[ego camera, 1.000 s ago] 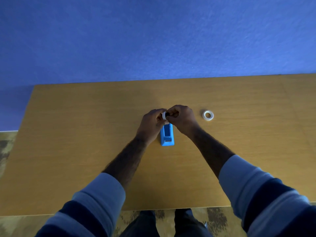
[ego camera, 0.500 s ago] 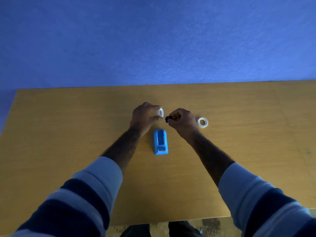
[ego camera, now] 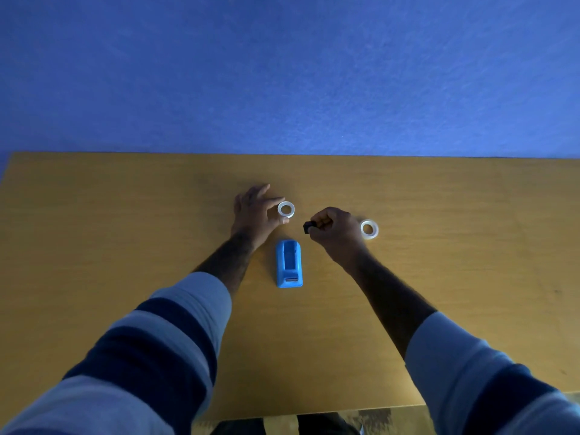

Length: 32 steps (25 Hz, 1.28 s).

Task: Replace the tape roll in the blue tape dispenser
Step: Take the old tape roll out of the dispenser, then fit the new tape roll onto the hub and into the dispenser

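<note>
The blue tape dispenser (ego camera: 289, 264) lies flat on the worktop (ego camera: 125, 230) straight ahead of me, its long axis running toward and away from me, its cradle open on top with no roll seated in it; it sits between my two forearms and neither hand touches it. Just beyond it and a little to the left, my left hand (ego camera: 255, 211) has its grip closed on a thin white tape ring (ego camera: 286, 210), thumb and forefinger pinching the ring's near-left edge so that its open face is turned up toward me; whether the ring rests on the wood or hangs just above it I cannot tell. To the right of that ring, apart from it, my right hand (ego camera: 334, 227) is curled into a loose fist with its grip clamped on a small black core piece (ego camera: 307, 227) (only its dark end pokes out past my fingertips, pointing left). Just beside that hand, on its far-right side, a second white tape ring (ego camera: 369, 229) lies flat on the worktop, free of any hold. Nothing lies between the dispenser and either hand; the wood around is bare. Both arms stretch forward, forearms bare, striped sleeves (ego camera: 163, 346) pushed back; a blue wall (ego camera: 282, 73) rises behind the worktop's far edge.
</note>
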Each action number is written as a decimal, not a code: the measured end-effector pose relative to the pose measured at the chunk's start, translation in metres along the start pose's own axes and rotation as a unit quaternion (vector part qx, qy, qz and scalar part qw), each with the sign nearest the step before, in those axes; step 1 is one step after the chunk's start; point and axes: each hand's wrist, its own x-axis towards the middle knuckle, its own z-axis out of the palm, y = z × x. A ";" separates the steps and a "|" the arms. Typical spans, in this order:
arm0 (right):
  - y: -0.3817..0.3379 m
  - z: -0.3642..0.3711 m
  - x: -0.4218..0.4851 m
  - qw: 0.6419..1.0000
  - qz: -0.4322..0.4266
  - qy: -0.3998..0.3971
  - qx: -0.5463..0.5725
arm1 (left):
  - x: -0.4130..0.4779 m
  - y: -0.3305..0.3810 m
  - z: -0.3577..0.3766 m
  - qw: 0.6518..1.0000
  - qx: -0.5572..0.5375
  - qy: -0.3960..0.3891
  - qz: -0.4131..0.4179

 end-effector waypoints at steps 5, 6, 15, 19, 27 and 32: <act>-0.008 0.005 -0.007 0.997 -0.002 -0.009 0.070 | -0.024 0.014 -0.017 0.993 -0.096 0.065 -0.008; -0.009 0.007 -0.010 0.995 0.000 -0.010 0.095 | -0.035 0.020 -0.021 0.983 -0.165 0.073 -0.019; -0.015 0.021 -0.042 0.987 -0.019 -0.033 0.155 | -0.096 0.053 -0.038 0.863 -0.477 -0.030 -0.163; -0.019 0.020 -0.048 0.979 -0.034 -0.062 0.193 | -0.102 0.055 -0.050 0.862 -0.485 -0.037 -0.145; -0.018 0.021 -0.048 0.953 0.007 -0.087 0.291 | -0.113 0.059 -0.059 0.854 -0.501 -0.039 -0.135; -0.015 0.020 -0.045 0.957 -0.006 -0.094 0.274 | -0.112 0.060 -0.056 0.859 -0.493 -0.031 -0.136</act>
